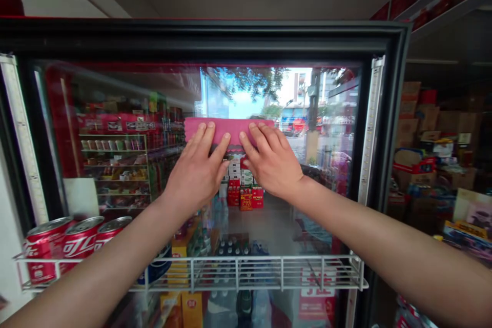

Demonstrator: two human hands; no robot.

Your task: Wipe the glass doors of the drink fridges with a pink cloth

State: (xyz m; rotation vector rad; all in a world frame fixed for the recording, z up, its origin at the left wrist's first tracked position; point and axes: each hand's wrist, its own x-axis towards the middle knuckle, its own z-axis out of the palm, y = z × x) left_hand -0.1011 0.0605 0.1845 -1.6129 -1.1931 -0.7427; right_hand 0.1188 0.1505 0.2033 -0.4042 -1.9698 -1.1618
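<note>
A pink cloth [230, 125] with scalloped edges lies flat against the glass [134, 77] of a cooler door. My left hand [202, 169] presses the left part of the cloth with outstretched fingers. On its right part, the spread fingertips of my right hand [271, 159] rest in the same way. Neither hand curls its fingers round the cloth, and both thumbs point inward below it. Part of the glass is hidden behind my hands and forearms.
A white wire rack [259, 272] crosses the door below my hands, with red cans [82, 236] at its left end. A dark frame [215, 41] surrounds the glass, which mirrors shelves and a street. Stacked boxes [426, 118] stand at the right.
</note>
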